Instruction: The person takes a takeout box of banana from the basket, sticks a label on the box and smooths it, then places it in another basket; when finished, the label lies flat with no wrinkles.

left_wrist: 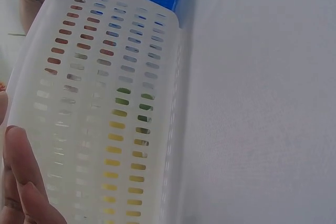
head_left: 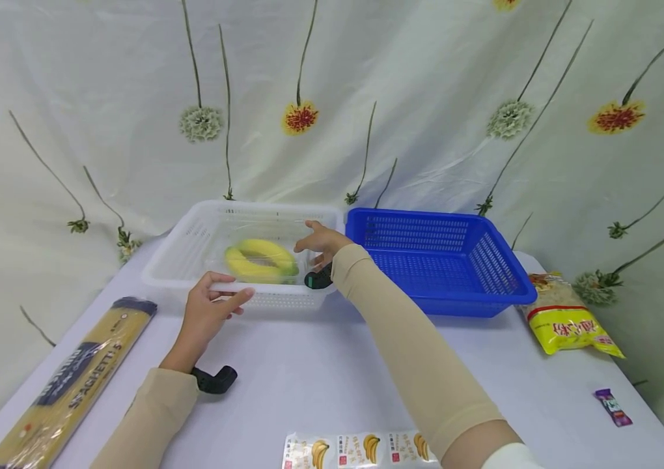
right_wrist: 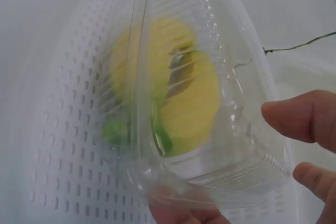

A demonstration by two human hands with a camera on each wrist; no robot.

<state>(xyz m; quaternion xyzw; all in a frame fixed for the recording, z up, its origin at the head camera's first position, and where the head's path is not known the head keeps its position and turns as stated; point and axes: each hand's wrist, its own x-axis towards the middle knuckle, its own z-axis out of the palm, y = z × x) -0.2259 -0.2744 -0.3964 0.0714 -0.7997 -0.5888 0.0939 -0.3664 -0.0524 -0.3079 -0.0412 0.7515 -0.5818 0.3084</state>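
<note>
A clear plastic clamshell box point(right_wrist: 142, 145) sits inside the white basket point(head_left: 244, 286), with yellow bananas point(head_left: 258, 260) tipped in green within it. Spread fingers mark my right hand point(head_left: 323, 242), at the box's right end; the thumb stands apart from the plastic, and two fingertips point(right_wrist: 178, 208) show beside its lower edge in the right wrist view. My left hand point(head_left: 209, 312) is at the basket's front rim, its fingers loosely extended above and below the rim. Through the basket's slots, the left wrist view shows yellow and green patches of the bananas point(left_wrist: 113, 150).
A blue basket point(head_left: 443, 306) stands right of the white one. A spaghetti pack point(head_left: 80, 378) lies at left. At right are a yellow food bag point(head_left: 563, 322) and a small purple packet point(head_left: 613, 407). A strip of banana-printed packets point(head_left: 355, 449) lies at the front.
</note>
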